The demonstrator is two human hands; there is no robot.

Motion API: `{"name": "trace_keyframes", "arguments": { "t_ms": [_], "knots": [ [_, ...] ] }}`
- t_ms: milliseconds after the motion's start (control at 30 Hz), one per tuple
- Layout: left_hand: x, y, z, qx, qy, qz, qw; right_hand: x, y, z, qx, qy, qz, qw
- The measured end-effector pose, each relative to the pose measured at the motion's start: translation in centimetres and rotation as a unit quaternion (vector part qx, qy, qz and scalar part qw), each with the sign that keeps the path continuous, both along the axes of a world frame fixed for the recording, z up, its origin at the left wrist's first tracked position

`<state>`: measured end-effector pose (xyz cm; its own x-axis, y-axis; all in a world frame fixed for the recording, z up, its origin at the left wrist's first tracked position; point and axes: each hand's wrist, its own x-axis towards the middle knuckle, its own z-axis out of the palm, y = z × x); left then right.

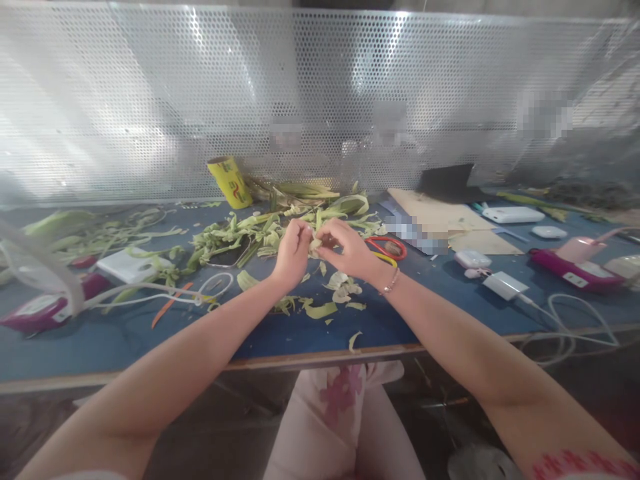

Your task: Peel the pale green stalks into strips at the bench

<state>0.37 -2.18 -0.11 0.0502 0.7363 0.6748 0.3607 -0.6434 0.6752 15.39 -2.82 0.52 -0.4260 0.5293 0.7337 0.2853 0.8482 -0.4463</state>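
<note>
My left hand (293, 252) is closed at the middle of the blue table, its fingertips against a small pale leafy piece (314, 247). My right hand (345, 248) pinches that same piece from the other side, thumb and forefinger together. The piece is mostly hidden by the fingers. Behind and to the left of my hands lies a heap of pale green leaves and stems (215, 240). Below them, peeled scraps (320, 310) and a crumpled pale husk (344, 287) rest on the table.
A yellow tube (231, 183) leans at the perforated metal screen (325, 80). Red-handled scissors (393, 247) lie right of my hands. A white box (133, 265), cables and a purple power strip (37, 313) are left; a charger (506, 285) and another strip (575, 272) are right.
</note>
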Motion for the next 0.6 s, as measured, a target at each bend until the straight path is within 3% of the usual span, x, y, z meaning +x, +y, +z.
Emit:
{"name": "trace_keyframes", "arguments": {
  "t_ms": [333,600],
  "knots": [
    [0.37,0.46,-0.36,-0.129,-0.090,-0.087,0.984,-0.15,0.07,0.15,-0.055,0.034,-0.025,0.998],
    [0.58,-0.04,0.01,-0.127,-0.083,-0.039,0.988,0.24,0.25,0.16,-0.039,0.021,-0.007,0.999]
  ]
}}
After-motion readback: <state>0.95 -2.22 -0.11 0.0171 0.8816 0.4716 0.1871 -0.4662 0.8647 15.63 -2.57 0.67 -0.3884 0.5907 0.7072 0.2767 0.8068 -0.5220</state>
